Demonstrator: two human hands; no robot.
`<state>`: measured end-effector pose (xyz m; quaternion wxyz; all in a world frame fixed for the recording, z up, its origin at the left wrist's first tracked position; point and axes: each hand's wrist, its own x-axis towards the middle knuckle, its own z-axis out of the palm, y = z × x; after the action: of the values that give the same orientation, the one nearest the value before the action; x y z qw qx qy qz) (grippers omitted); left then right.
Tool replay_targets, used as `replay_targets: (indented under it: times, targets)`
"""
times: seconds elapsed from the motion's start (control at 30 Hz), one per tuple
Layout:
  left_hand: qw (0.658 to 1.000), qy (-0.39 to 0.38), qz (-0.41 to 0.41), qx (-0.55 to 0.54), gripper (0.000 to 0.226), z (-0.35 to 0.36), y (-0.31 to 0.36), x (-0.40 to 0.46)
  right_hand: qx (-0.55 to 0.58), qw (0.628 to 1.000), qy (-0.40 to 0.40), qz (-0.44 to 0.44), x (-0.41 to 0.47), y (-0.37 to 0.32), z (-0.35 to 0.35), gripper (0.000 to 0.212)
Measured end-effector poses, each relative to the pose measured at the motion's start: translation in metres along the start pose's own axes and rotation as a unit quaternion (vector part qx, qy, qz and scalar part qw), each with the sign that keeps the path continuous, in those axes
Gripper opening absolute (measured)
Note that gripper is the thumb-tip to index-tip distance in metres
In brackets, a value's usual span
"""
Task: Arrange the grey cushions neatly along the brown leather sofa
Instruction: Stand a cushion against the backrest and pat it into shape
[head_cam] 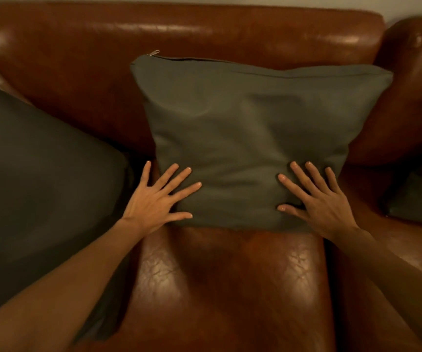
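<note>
Head view: middle grey cushion is propped upright against the brown leather sofa backrest, zipper edge uppermost. Left hand and right hand are laid flat, fingers spread, on its lower corners. Left cushion and right cushion are cropped by the frame. Bare seat is seen in front.
</note>
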<state>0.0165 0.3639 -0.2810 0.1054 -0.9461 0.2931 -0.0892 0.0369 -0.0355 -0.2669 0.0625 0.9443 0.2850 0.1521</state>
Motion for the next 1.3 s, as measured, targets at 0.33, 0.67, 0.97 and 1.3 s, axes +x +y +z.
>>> replay_targets:
  times: [0.33, 0.67, 0.97, 1.3]
  targets:
    - [0.686, 0.204, -0.5, -0.487, 0.086, -0.08, 0.02, 0.073, 0.425, 0.738, 0.144, 0.505, 0.054, -0.02, -0.054, 0.069]
    - [0.616, 0.208, -0.585, -0.485, 0.089, -0.065, 0.016, 0.138, 0.469, 0.611, 0.188, 0.609, 0.114, -0.025, -0.036, 0.071]
    - [0.632, 0.162, -0.581, -0.486, 0.084, -0.059, 0.01, 0.144, 0.465, 0.629, 0.158, 0.603, 0.118, -0.02, -0.026, 0.069]
    - [0.549, 0.214, -0.529, -0.611, 0.082, -0.086, -0.031, 0.105, 0.466, 0.672, 0.093, 0.568, 0.083, -0.011, -0.064, 0.073]
